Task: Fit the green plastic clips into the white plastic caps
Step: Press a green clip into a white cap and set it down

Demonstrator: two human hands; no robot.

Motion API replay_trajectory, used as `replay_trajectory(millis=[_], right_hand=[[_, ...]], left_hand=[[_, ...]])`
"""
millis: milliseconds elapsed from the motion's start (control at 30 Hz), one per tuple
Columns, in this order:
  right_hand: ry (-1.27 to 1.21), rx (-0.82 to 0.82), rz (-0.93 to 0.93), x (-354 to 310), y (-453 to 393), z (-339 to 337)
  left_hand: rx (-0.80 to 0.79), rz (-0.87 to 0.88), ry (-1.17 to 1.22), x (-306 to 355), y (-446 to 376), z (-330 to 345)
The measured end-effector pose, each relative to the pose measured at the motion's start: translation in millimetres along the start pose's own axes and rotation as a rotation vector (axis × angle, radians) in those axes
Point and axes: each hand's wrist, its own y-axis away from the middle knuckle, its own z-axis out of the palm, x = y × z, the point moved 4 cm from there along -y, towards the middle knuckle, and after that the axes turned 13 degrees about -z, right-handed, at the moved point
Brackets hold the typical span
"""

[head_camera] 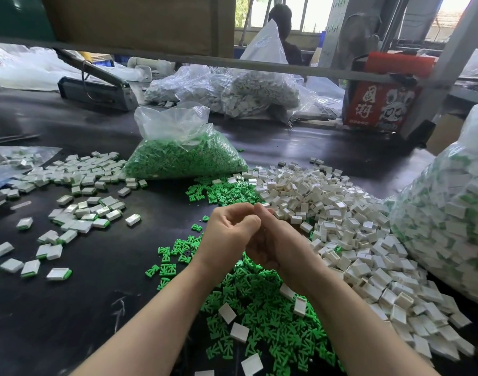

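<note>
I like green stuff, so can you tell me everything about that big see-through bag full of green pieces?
The clear plastic bag of green clips sits on the dark table, behind the hands. It is thin, crinkly and shiny, bulging with small green plastic clips. Its top is open and stands up loosely, empty and wrinkled. More loose green clips lie spilled by its front right corner, and finished white-and-green pieces lie against its left side. Neither hand touches it.

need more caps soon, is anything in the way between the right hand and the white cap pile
Nothing visible blocks it. The right hand is right beside the loose white caps, with only the left hand against it on the other side.
</note>
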Motion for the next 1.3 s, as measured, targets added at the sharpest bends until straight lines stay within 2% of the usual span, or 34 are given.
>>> replay_trajectory(millis=[267,500,733,933,1067,1233,1300], right_hand=[[0.008,0.011,-0.024,-1,1,0],[-0.180,0.060,0.028,3,1,5],[-0.286,0.068,0.059,3,0,5],[-0.242,0.041,0.034,3,0,6],[-0.222,0.006,0.044,1,1,4],[-0.342,-0.041,0.038,-4,-1,-2],[-0.361,-0.050,0.045,-6,-1,-4]], left_hand=[[0.065,-0.068,0.065,-6,0,6],[0.125,-0.065,0.089,-6,3,7],[0.161,-0.051,0.057,-4,4,5],[0.172,-0.032,-0.012,-3,3,3],[0.105,-0.041,0.018,-1,3,3],[0.028,-0.074,0.081,-1,0,-2],[-0.050,-0.080,0.112,-1,-1,-1]])
